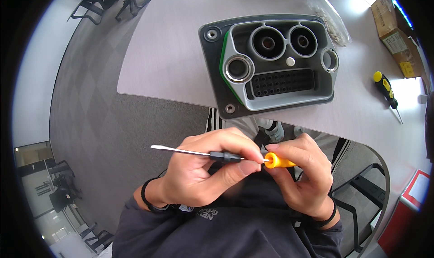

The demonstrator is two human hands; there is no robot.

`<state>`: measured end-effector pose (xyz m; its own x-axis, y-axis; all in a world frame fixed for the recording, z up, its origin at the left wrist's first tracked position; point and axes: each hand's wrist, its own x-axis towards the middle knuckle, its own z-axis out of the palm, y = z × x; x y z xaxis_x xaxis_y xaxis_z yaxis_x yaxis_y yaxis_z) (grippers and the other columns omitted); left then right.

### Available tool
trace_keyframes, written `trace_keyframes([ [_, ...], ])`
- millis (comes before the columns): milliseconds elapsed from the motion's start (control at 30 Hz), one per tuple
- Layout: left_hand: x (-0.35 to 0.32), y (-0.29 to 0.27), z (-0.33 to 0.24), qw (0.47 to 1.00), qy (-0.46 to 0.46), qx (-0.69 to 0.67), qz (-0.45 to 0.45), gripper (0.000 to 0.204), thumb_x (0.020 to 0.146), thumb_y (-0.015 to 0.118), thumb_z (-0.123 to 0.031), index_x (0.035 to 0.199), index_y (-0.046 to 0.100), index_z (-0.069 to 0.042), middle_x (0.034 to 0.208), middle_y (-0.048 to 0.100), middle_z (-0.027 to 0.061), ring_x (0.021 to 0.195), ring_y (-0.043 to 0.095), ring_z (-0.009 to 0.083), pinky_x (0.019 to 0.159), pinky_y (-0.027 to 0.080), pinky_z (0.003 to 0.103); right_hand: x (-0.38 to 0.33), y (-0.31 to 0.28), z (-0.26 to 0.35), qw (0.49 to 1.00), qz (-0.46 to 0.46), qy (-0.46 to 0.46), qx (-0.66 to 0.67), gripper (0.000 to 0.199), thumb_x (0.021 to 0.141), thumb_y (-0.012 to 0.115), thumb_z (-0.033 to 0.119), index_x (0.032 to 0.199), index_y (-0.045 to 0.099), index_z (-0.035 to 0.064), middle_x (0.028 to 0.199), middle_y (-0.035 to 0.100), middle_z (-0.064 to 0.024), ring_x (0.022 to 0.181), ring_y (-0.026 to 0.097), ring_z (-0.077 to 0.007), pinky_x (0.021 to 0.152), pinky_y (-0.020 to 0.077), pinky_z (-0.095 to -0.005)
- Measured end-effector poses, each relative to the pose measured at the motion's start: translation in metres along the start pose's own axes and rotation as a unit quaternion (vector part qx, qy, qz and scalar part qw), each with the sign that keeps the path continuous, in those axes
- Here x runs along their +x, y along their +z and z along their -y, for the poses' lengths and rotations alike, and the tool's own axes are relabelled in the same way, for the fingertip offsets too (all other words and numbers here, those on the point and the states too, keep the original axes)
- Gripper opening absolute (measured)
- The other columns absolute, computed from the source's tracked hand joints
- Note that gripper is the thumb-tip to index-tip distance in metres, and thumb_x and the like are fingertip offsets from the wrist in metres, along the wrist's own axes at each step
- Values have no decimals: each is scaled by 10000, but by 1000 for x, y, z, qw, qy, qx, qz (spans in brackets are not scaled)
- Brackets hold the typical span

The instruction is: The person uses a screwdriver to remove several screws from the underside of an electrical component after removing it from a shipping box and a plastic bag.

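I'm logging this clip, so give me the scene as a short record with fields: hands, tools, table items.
left hand: grips the black collar and metal shaft of a screwdriver
right hand: holds its orange handle
shaft: points to the person's left, held over the lap
table: grey connector housing with round ports
second screwdriver: yellow and black, lying at the right
other items: clear bag of small parts, cardboard box

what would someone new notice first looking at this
First the two hands low in the middle: the left hand pinches the metal shaft and black collar of a screwdriver, while the right hand grips its orange handle. Just beyond them, on the pale table, lies a big dark grey housing with round sockets and a green edge. A second screwdriver, yellow and black, lies further right on the table.
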<state>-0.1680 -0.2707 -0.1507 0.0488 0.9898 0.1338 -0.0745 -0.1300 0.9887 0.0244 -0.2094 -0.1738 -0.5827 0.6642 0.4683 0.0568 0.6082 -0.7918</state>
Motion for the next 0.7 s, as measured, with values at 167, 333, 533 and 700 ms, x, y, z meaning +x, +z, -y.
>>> trace_keyframes([
  [167, -7, 2, 1, 991, -78, 68, 82, 386, 882, 680, -132, 1180, 465, -12, 893, 527, 48, 800, 489, 94, 730, 418, 246, -4, 4, 9, 998, 21, 49, 22, 326, 725, 751, -5, 1028, 630, -8, 835, 664, -110, 658, 612, -232, 579, 469, -301],
  [333, -6, -5, -2, 985, -118, 65, 111, 426, 926, 625, -220, 1230, 428, 3, 861, 454, 29, 802, 434, 82, 719, 378, 240, -13, 11, 3, 988, 21, 109, 104, 277, 787, 713, 0, 1035, 594, -35, 810, 641, -138, 657, 616, -232, 578, 484, -281],
  [533, 0, -3, 8, 994, 0, 105, -16, 155, 823, 734, -70, 909, 636, 15, 790, 642, 85, 661, 559, 111, 595, 438, 225, -13, 11, 3, 997, -8, 69, 26, 315, 752, 742, -2, 1034, 603, -26, 834, 655, -130, 666, 620, -235, 597, 487, -291],
  [700, 0, -5, 11, 993, 68, 95, 5, 185, 770, 777, -28, 892, 651, 31, 830, 687, 149, 739, 658, 180, 646, 510, 257, -15, 11, 0, 999, -41, 3, -26, 368, 698, 777, -27, 1027, 614, -14, 852, 679, -121, 660, 618, -218, 565, 454, -289],
])
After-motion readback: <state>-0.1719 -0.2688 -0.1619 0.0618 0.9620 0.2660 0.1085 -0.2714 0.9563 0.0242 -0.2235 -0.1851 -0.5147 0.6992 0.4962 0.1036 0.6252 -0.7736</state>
